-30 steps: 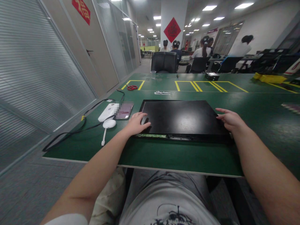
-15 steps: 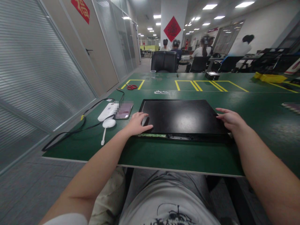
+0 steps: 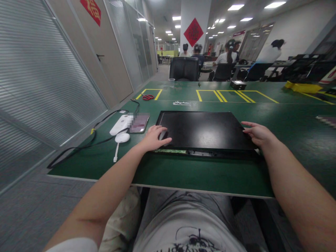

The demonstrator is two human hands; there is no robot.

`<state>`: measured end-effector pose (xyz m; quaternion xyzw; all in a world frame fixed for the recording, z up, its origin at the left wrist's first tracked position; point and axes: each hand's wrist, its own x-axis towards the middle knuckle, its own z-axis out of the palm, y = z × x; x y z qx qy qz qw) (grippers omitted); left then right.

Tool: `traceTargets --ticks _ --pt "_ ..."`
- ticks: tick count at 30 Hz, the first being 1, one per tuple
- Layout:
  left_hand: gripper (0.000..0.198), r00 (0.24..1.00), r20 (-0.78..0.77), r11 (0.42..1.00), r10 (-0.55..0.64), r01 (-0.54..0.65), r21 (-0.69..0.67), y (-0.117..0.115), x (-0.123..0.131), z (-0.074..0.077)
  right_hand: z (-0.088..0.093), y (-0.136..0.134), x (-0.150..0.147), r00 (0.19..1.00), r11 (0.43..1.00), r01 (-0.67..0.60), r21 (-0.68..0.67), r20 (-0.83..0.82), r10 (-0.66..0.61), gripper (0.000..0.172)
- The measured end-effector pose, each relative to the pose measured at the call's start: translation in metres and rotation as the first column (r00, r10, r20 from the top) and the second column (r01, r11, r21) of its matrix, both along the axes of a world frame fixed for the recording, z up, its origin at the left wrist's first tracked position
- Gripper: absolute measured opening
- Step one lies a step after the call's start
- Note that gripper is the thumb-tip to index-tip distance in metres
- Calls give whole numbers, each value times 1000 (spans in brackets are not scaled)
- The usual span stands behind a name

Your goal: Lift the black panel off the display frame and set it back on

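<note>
A flat black display panel [image 3: 202, 131] lies on the green table in front of me. Along its near side an opening shows a strip of green circuit board [image 3: 172, 151] and dark inner frame. My left hand [image 3: 155, 137] grips the panel's left edge, thumb over the front surface and fingers toward the far side. At the opposite edge, my right hand [image 3: 258, 134] holds the right side with its index finger stretched out and the other fingers curled in. Its fingertips under the edge are partly hidden.
On the green table [image 3: 204, 175], a phone [image 3: 140, 123], a white device [image 3: 120, 125], a white adapter [image 3: 122, 137] and a black cable [image 3: 76, 147] lie left. Red scissors [image 3: 148, 97], small white pieces [image 3: 182, 103] and a clear cup [image 3: 171, 83] sit farther back. Several people sit beyond.
</note>
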<state>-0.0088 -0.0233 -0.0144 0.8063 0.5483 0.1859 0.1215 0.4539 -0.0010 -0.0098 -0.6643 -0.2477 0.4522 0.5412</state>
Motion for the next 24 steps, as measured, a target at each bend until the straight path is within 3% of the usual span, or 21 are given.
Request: traceTargets --ticks 4,6,9,12,14,18,24 --pt "51 994 93 998 52 -51 -21 3 2 3 5 -4 3 1000 999 -11 -33 -19 11 44" --pt "51 986 144 996 88 -82 -42 5 2 3 9 -8 4 995 996 -78 -31 -63 76 38" --pt "53 965 222 990 139 -128 -66 4 2 5 19 -16 0 978 985 -151 84 -135 161 34" --pt "54 946 271 983 179 -163 -80 2 1 8 28 -25 -10 981 963 -87 254 -147 127 29" --pt "54 936 292 980 195 -176 -89 2 0 10 34 -31 -18 972 936 -127 328 -145 183 31" --pt "56 915 345 977 209 -185 -103 2 -2 11 40 -40 -27 959 924 -200 326 -128 253 34" --pt "57 900 366 970 238 -203 -131 3 -2 9 44 -42 -33 955 905 -168 390 -164 248 62"
